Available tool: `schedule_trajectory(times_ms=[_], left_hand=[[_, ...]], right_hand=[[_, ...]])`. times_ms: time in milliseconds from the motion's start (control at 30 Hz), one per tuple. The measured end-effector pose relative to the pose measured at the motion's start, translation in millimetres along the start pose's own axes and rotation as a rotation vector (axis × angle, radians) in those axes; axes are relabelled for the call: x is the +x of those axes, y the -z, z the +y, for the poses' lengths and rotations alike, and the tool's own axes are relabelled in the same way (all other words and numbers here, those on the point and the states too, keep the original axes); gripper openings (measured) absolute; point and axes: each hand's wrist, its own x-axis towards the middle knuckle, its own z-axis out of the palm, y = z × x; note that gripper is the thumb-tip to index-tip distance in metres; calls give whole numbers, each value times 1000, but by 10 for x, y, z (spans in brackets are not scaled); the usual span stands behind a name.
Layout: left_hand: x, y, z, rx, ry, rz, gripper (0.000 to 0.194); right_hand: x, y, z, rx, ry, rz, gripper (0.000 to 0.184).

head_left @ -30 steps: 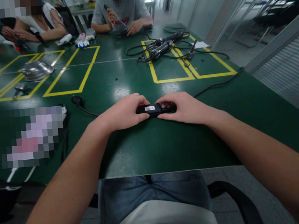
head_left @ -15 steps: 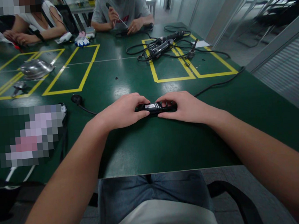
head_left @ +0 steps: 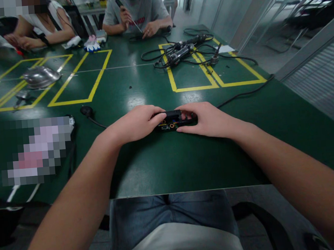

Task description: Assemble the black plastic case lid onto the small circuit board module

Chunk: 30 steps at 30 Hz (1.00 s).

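My left hand (head_left: pixel 143 123) pinches a black cover (head_left: pixel 172 115), tilted up from a black corded device (head_left: pixel 188 121). Beneath the raised cover, a circuit board (head_left: pixel 168 126) with small coloured parts shows. Around the device's right end curl the fingers of my right hand (head_left: pixel 208 118), thumb on the near side. My left fingers hide the device's left end. A black cable (head_left: pixel 240 95) runs off to the right behind my right wrist. Beyond my left forearm lies a black plug (head_left: pixel 86 111) on a short cord; where that cord leads is hidden.
Tangled black corded tools (head_left: pixel 181 54) lie inside yellow tape marks at the back right. A shiny metal bowl-like part (head_left: pixel 41 77) sits back left, and a blurred-out item (head_left: pixel 38 150) near left. Across the green table (head_left: pixel 159 168), a person (head_left: pixel 137 17) holds a screwdriver.
My left hand has tipped the labelled cover up and away from me, exposing the circuit board. The label no longer shows. My right hand stays in place.
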Motion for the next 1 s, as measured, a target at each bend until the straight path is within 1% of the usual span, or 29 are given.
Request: schedule_trajectory(times_ms=[133, 267, 333, 533, 700, 867, 933, 1000], left_hand=[[-10, 0, -1, -5, 16, 17, 49], [-10, -13, 5, 9, 80, 64, 42], [-3, -23, 7, 11, 92, 68, 39], [24, -35, -3, 17, 80, 77, 42], [50, -42, -31, 51, 53, 121, 45], [65, -68, -37, 78, 45, 160, 44], [61, -90, -39, 59, 54, 189, 39], [53, -110, -44, 16, 66, 228, 29]], right_hand=[[-1, 7, -11, 19, -6, -6, 42], [0, 14, -24, 32, -5, -8, 42], [0, 19, -31, 30, -4, -10, 43], [1, 23, -34, 28, -12, -18, 44], [2, 12, -26, 25, -16, -12, 46], [4, 8, -29, 5, -21, -12, 42], [5, 2, -18, 11, -24, -15, 47], [4, -6, -1, 25, -25, -10, 59]])
